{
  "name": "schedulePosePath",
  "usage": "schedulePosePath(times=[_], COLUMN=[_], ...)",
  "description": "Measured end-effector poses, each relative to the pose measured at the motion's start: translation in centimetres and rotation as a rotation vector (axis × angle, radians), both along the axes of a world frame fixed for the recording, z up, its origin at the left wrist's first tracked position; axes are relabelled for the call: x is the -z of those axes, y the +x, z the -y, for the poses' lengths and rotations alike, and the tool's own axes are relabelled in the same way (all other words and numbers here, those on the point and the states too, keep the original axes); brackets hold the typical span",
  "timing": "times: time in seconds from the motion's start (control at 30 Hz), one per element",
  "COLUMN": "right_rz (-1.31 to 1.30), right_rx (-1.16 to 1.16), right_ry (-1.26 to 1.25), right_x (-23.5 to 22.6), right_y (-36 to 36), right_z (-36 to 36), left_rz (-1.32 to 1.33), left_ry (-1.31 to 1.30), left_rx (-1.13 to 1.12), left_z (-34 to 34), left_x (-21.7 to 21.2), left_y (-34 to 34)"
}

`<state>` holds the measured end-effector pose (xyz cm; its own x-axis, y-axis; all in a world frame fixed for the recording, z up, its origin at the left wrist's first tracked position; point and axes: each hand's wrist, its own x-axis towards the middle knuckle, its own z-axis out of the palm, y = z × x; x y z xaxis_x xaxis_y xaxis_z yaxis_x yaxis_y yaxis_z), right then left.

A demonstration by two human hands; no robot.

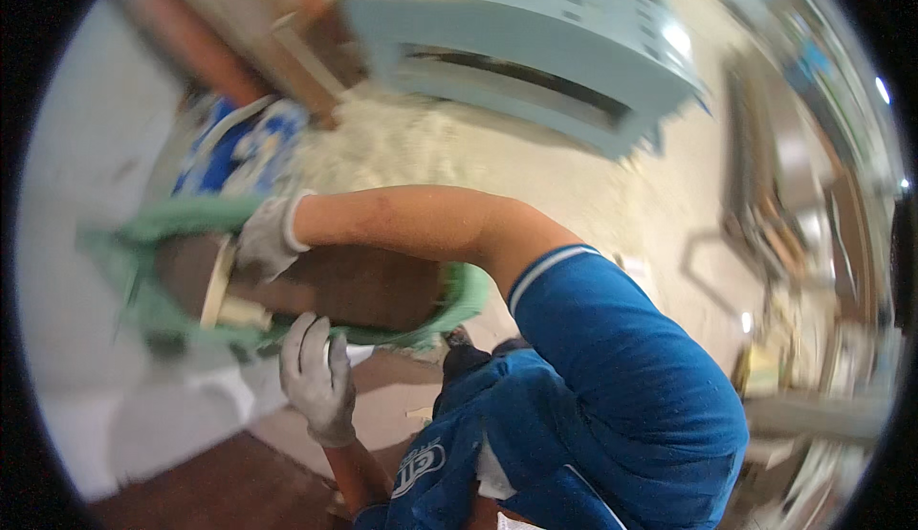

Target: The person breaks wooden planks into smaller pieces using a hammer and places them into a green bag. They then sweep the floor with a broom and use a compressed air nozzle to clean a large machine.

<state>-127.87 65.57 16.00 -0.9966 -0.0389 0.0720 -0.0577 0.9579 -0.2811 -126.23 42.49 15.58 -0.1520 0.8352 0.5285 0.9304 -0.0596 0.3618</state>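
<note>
The view is tilted and blurred by motion. A dark brown wooden board [354,286] lies on a green machine table [124,262]. My right hand [263,241], in a grey-white glove, reaches across from the blue sleeve and presses on the board's top near its pale end. From below, my left hand [316,377], also gloved, has its fingers curled over the board's near edge. My blue shirt [612,386] fills the lower right.
A light blue metal machine [535,42] stands at the top, with sawdust on the floor [402,157] before it. A blue and white sack [234,147] sits upper left. Stacked wooden pieces and clutter [784,233] line the right side.
</note>
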Motion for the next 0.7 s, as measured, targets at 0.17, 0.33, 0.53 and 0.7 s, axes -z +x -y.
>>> schedulePosePath(times=[0.17, 0.33, 0.53, 0.7], right_rz=[-0.424, -0.678, 1.068, -0.444], right_rx=[0.529, 1.525, 1.617, 2.858], right_ry=[-0.336, -1.127, -1.194, -1.952], right_x=[2.2, 24.2, 40.5, 36.4], right_y=[24.3, 56.7, 76.6, 75.8], right_z=[-6.2, 3.5, 50.2, 69.8], left_rz=[0.062, -0.047, -0.057, -0.209], left_ry=[0.028, -0.054, -0.411, -0.816], left_rx=[0.377, 0.652, 0.820, 0.924], left_z=[-4.2, -8.6, -14.5, -18.0], left_x=[1.4, 3.0, 10.9, 21.1], left_y=[8.6, 19.1, 32.8, 42.2])
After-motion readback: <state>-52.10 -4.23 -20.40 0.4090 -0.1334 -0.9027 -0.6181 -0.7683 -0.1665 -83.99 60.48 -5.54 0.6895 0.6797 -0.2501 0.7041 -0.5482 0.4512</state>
